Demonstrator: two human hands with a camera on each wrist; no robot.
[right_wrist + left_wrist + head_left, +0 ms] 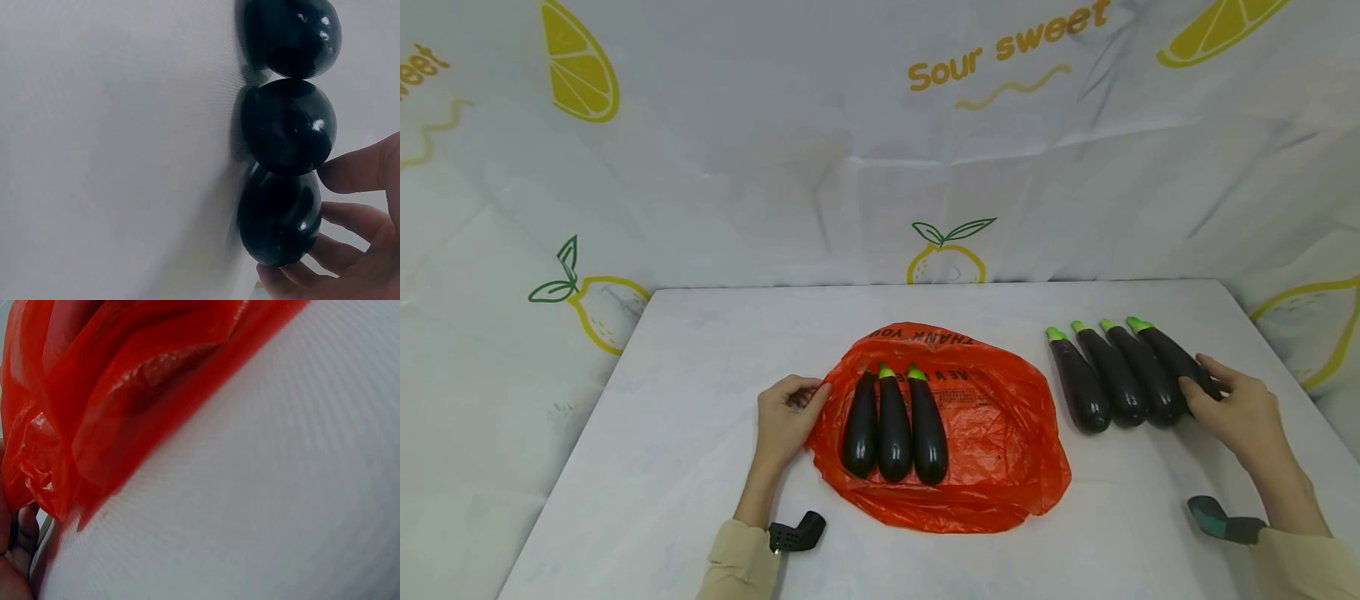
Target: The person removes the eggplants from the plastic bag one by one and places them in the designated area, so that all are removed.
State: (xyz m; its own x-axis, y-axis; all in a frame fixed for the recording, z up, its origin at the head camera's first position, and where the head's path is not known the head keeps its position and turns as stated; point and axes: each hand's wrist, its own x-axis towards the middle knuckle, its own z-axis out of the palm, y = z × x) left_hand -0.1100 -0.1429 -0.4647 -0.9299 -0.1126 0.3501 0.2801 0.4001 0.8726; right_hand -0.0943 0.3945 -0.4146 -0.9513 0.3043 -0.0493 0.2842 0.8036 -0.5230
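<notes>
My left hand (786, 421) pinches the left edge of a red plastic bag (1000, 442) spread out on the table. On the bag, three dark eggplants (894, 433) with green stem ends lie side by side, stems pointing away. To the right of the bag is a row of several more eggplants (1097, 375). At the right end of that row, my right hand (1243, 412) holds the outermost eggplant (1172, 354) by its thick near end. The right wrist view has the thumb on one side of this eggplant (281, 219) and the curled fingers on the other.
A white cloth covers the table (655, 433). Behind it hangs a white sheet (737, 167) printed with lemons and lettering. Each wrist wears a small dark device, one (797, 533) on the left and one (1221, 521) on the right.
</notes>
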